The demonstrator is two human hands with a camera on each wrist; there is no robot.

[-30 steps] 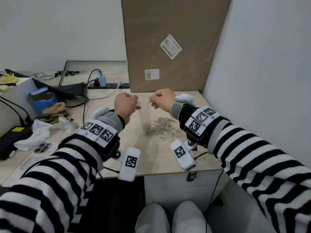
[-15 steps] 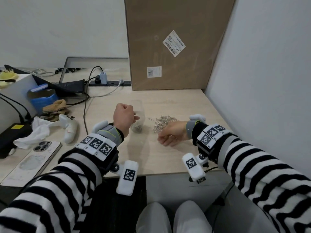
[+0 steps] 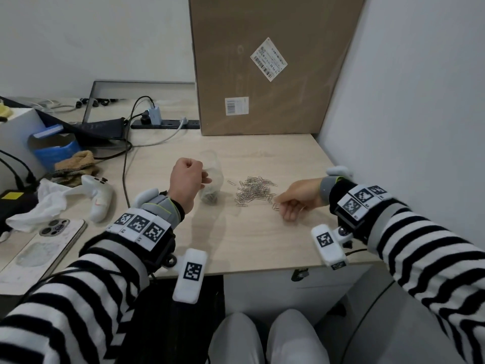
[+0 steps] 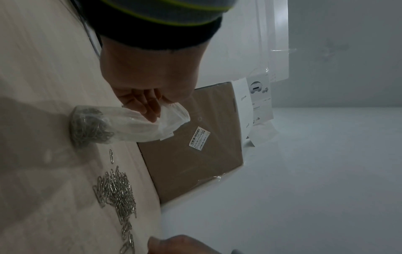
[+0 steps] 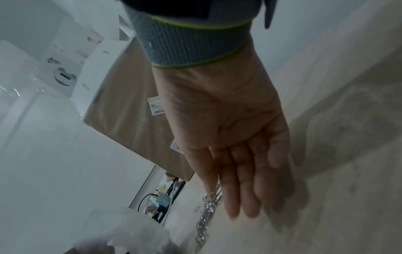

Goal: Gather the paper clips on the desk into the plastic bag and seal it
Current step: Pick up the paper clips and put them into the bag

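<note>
Left hand (image 3: 186, 181): fingers (image 4: 150, 110) curled round the upper edge of the bag (image 4: 130, 125), pinching the film near its mouth and holding it upright, its bottom on the desk (image 3: 249, 240).
Bag: thin, clear, limp; a clump of clips already sits in the bottom, just below the left fingers. It will likely sag shut unless the rim is held, so the rim is the place to grip.
Loose clip (image 3: 231, 183): lies alone between the bag and the pile.
Pile (image 3: 256, 190): silver clips heaped flat on the desk, between the two hands, its near end at the right fingertips (image 3: 282, 206).
Handling: clips look light, stiff, smooth and tangled; probably easier raked into a bunch and pinched than lifted singly.
Right hand (image 3: 296, 199): low over the desk, fingers nearly straight and close together in the wrist view, tips at the pile's edge. Whether they pinch a clip, I cannot tell.
</note>
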